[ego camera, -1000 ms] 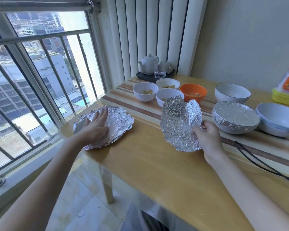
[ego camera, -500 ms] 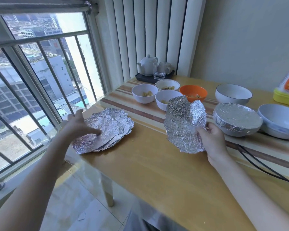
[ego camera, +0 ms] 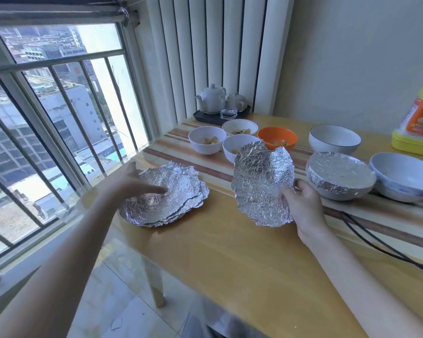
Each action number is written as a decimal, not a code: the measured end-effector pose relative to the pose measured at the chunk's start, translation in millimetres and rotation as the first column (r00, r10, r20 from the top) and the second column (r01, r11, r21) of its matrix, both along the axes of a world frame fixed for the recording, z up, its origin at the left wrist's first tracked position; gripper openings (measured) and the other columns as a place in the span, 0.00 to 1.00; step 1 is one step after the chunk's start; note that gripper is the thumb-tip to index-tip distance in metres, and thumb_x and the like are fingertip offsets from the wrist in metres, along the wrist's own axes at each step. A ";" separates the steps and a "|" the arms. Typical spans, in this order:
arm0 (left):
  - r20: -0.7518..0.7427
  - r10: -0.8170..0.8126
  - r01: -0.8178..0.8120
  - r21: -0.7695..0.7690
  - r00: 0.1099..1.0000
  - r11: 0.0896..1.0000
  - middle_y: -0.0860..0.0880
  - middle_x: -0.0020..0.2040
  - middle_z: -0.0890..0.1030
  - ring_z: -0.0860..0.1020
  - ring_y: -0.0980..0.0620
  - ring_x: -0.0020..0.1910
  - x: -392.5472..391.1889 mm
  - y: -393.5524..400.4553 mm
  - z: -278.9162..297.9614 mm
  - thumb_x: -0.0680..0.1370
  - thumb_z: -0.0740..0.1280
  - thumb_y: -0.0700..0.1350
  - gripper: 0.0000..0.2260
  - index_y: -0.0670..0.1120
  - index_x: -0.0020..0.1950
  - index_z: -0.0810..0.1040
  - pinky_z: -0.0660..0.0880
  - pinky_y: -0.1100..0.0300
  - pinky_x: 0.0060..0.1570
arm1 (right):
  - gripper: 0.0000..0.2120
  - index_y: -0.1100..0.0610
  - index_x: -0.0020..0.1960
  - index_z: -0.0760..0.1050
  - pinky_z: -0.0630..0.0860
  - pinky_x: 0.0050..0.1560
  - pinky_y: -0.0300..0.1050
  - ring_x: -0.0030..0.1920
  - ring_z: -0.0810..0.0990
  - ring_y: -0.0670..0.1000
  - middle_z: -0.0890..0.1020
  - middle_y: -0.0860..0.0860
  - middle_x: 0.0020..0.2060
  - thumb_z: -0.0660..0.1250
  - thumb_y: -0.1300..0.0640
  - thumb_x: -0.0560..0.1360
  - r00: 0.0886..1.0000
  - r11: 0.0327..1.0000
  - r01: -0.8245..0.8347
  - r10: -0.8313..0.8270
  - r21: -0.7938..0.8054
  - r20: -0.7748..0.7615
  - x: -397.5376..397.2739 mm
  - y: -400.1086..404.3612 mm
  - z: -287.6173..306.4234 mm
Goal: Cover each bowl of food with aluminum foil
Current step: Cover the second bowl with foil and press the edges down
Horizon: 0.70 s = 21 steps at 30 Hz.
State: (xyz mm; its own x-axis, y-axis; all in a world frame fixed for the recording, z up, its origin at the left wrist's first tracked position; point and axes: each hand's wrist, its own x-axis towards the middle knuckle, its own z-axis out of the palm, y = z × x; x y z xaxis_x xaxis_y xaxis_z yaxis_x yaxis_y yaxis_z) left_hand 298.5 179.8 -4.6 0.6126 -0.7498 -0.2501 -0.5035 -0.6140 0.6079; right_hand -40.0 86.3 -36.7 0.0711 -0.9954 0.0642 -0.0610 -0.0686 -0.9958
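Observation:
My right hand (ego camera: 303,206) pinches the lower right edge of a crinkled foil sheet (ego camera: 260,184) and holds it upright above the table. My left hand (ego camera: 134,185) hovers over the left side of a stack of foil sheets (ego camera: 176,198) lying on the table, fingers extended and blurred, holding nothing. A foil-covered bowl (ego camera: 340,175) sits right of the held sheet. Uncovered bowls with food stand behind: three white bowls (ego camera: 206,140) (ego camera: 239,126) (ego camera: 230,148) and an orange bowl (ego camera: 277,137).
Two larger white bowls (ego camera: 335,139) (ego camera: 403,175) stand at the right. A tray with teapot and glass (ego camera: 221,113) sits at the back. A yellow-orange bottle (ego camera: 420,123) stands far right. A black cable (ego camera: 376,245) runs across the wooden table (ego camera: 230,259). The window is on the left.
My left hand lifted off the foil stack, where it lay flat, and now hovers over its left side. My right hand keeps holding its sheet, nearly still.

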 end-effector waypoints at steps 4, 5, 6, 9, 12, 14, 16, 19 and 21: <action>-0.041 0.002 -0.006 -0.088 0.999 0.996 0.39 0.76 0.61 0.64 0.39 0.72 7.6 3.2 15.1 0.62 0.78 0.55 0.50 0.44 0.77 0.58 0.61 0.46 0.72 | 0.07 0.52 0.45 0.77 0.74 0.43 0.45 0.41 0.79 0.50 0.81 0.51 0.42 0.63 0.61 0.79 1.000 1.000 0.023 -0.023 0.007 0.009 -6.1 -3.5 -3.1; 0.026 0.015 -0.011 -0.137 1.000 0.991 0.39 0.74 0.63 0.65 0.39 0.70 5.9 1.2 17.6 0.63 0.78 0.56 0.47 0.46 0.76 0.61 0.62 0.45 0.70 | 0.07 0.53 0.45 0.77 0.74 0.45 0.45 0.42 0.79 0.50 0.81 0.52 0.42 0.63 0.61 0.78 0.999 0.999 0.037 -0.037 0.013 0.022 -6.7 -4.4 -3.5; 0.111 0.014 0.007 -0.179 0.994 0.984 0.39 0.73 0.64 0.64 0.39 0.70 2.1 -2.9 19.0 0.65 0.77 0.56 0.42 0.48 0.75 0.64 0.63 0.44 0.69 | 0.07 0.53 0.45 0.77 0.74 0.45 0.46 0.42 0.78 0.50 0.81 0.51 0.41 0.63 0.62 0.78 0.998 0.998 0.056 -0.056 0.014 0.034 -7.3 -5.6 -4.1; 0.281 -0.080 0.152 -0.244 0.956 0.958 0.42 0.69 0.68 0.64 0.42 0.68 -15.2 -21.7 15.2 0.73 0.73 0.49 0.27 0.49 0.71 0.69 0.64 0.42 0.67 | 0.09 0.53 0.41 0.76 0.71 0.42 0.44 0.38 0.76 0.48 0.79 0.49 0.37 0.63 0.63 0.78 0.991 0.993 0.116 -0.116 0.002 0.064 -9.0 -8.1 -4.8; 0.362 0.017 0.182 -0.509 0.932 0.841 0.44 0.58 0.77 0.72 0.44 0.60 -36.4 -46.3 12.0 0.77 0.68 0.46 0.12 0.45 0.59 0.78 0.70 0.46 0.62 | 0.09 0.53 0.41 0.76 0.70 0.44 0.44 0.39 0.75 0.49 0.79 0.49 0.37 0.64 0.64 0.77 0.985 0.989 0.146 -0.145 0.005 0.097 -11.0 -10.2 -8.4; 0.248 0.060 0.120 -0.648 0.967 0.752 0.46 0.44 0.81 0.78 0.46 0.45 -58.1 -67.5 18.5 0.78 0.65 0.52 0.13 0.42 0.47 0.79 0.77 0.45 0.51 | 0.10 0.53 0.41 0.76 0.70 0.44 0.44 0.39 0.75 0.48 0.79 0.49 0.36 0.64 0.64 0.77 0.980 0.986 0.167 -0.167 0.008 0.105 -11.6 -11.2 -10.0; 0.068 -0.035 0.068 -0.567 0.997 0.821 0.45 0.35 0.82 0.81 0.45 0.36 -81.4 -93.7 24.1 0.77 0.62 0.60 0.24 0.38 0.43 0.78 0.80 0.48 0.41 | 0.10 0.53 0.41 0.76 0.70 0.44 0.43 0.38 0.75 0.47 0.79 0.48 0.36 0.64 0.64 0.77 0.975 0.983 0.183 -0.183 0.019 0.124 -12.0 -11.4 -9.7; -0.143 -0.171 0.109 -0.362 0.975 0.926 0.39 0.34 0.82 0.82 0.46 0.27 -116.1 -129.0 20.4 0.77 0.65 0.59 0.25 0.35 0.53 0.74 0.78 0.57 0.26 | 0.08 0.53 0.43 0.76 0.70 0.44 0.44 0.40 0.75 0.49 0.79 0.49 0.37 0.64 0.64 0.77 0.972 0.982 0.188 -0.189 0.020 0.136 -15.3 -11.0 -9.8; -0.245 -0.149 0.060 -0.337 0.958 0.940 0.38 0.37 0.81 0.80 0.47 0.23 -129.3 -141.6 15.6 0.77 0.66 0.51 0.28 0.35 0.68 0.61 0.72 0.62 0.21 | 0.08 0.53 0.43 0.76 0.69 0.45 0.45 0.41 0.74 0.50 0.78 0.51 0.38 0.63 0.64 0.77 0.974 0.983 0.181 -0.182 0.018 0.132 -17.1 -10.9 -12.3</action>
